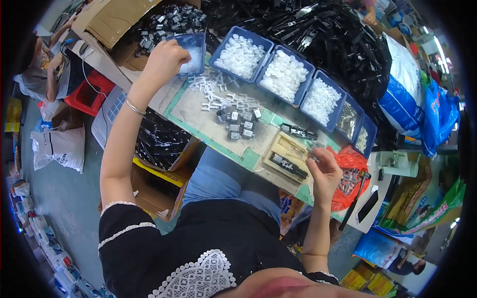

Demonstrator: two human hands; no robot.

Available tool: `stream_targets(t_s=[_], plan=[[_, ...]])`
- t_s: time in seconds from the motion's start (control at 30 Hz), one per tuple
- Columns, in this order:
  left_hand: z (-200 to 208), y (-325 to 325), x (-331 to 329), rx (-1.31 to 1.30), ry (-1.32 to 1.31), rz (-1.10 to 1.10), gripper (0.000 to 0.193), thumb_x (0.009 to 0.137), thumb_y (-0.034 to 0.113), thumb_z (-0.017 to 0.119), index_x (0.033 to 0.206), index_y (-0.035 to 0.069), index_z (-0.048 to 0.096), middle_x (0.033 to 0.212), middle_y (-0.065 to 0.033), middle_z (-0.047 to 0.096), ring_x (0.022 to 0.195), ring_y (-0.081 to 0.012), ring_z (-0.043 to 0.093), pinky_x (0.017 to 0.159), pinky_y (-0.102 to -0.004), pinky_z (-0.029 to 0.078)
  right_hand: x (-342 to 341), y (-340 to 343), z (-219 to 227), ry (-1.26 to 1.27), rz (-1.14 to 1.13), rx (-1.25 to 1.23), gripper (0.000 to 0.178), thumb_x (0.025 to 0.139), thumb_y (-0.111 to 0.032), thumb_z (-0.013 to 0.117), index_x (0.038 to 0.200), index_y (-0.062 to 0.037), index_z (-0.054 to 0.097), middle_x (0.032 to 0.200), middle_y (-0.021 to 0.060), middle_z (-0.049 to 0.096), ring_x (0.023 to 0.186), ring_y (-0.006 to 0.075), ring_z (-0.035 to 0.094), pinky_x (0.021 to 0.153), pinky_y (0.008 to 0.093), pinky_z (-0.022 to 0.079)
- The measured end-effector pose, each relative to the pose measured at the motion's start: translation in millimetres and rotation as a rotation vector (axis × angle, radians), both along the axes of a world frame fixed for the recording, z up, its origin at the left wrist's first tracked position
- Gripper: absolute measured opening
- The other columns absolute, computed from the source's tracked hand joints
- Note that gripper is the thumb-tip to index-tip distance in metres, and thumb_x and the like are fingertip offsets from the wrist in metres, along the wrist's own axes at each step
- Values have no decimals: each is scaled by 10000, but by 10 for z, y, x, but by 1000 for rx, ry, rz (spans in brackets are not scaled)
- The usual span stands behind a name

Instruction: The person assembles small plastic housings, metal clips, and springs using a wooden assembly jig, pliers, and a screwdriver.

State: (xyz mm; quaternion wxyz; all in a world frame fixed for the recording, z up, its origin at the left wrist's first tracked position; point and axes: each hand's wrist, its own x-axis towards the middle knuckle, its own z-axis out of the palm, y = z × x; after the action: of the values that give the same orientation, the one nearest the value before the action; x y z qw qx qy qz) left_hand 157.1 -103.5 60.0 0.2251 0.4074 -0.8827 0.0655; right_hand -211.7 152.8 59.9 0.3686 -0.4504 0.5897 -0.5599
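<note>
My left hand [168, 58] is over the edge of a blue tray [198, 45] at the back left. Its fingers are curled closed, and whatever is in them is hidden. My right hand [325, 174] is raised beside a cream-coloured fixture [289, 149], thumb and fingertips together in a pinch. What they hold is too small and blurred to name. A black part [288, 166] lies in the fixture's near side. Just behind it is another black part [298, 131]. Several small black blocks [240, 124] and white forked pieces [218, 97] are on the bench to the left.
Blue trays [275, 94] of small white parts line the bench's back. Behind them rises a heap of black plastic parts [308, 35]. A cardboard box [112, 22] of black pieces is far left. At right lies a red bag [350, 176] of metal parts, near a phone [367, 206].
</note>
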Motion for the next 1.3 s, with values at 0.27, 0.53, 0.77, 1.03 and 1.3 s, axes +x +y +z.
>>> stream_targets(t_s=[0.27, 0.53, 0.77, 1.03, 1.3], plan=[[-116, -81, -29, 56, -185, -42, 59, 656, 52, 650, 694, 75, 690, 694, -43, 642, 743, -197, 542, 707, -320, 405, 93, -90, -18, 18, 44, 12, 278, 750, 116, 656, 1018, 47, 621, 1092, 104, 563, 932, 160, 604, 784, 253, 529], [166, 153, -106, 44, -61, 17, 70, 707, 32, 663, 762, 54, 699, 728, -66, 661, 742, -181, 595, 708, -309, 445, 82, -87, 57, 67, 54, -23, 279, 757, 130, 641, 1024, 54, 612, 1082, 98, 548, 932, 161, 598, 789, 251, 526], [386, 917, -645, 911, 973, -98, 130, 794, -12, 676, 922, -38, 685, 866, -76, 687, 792, -111, 635, 731, -220, 509, 267, -136, 261, -125, 55, -105, 294, 728, 120, 669, 1008, 43, 623, 1092, 107, 547, 914, 144, 589, 792, 252, 503], [290, 1419, -1288, 1144, 1210, -299, 135, 783, -66, 668, 909, -20, 683, 882, -69, 672, 827, -115, 637, 750, -220, 514, 362, -106, 334, -302, 143, -154, 298, 729, 114, 682, 1015, 54, 623, 1095, 124, 562, 946, 170, 603, 827, 271, 516], [176, 1646, -1607, 794, 1020, -412, 135, 755, -59, 688, 872, 8, 696, 855, -97, 678, 789, -158, 640, 691, -238, 503, 240, 42, 256, -445, 128, -46, 317, 749, 88, 689, 1052, 48, 606, 1113, 119, 574, 974, 176, 608, 852, 287, 529]])
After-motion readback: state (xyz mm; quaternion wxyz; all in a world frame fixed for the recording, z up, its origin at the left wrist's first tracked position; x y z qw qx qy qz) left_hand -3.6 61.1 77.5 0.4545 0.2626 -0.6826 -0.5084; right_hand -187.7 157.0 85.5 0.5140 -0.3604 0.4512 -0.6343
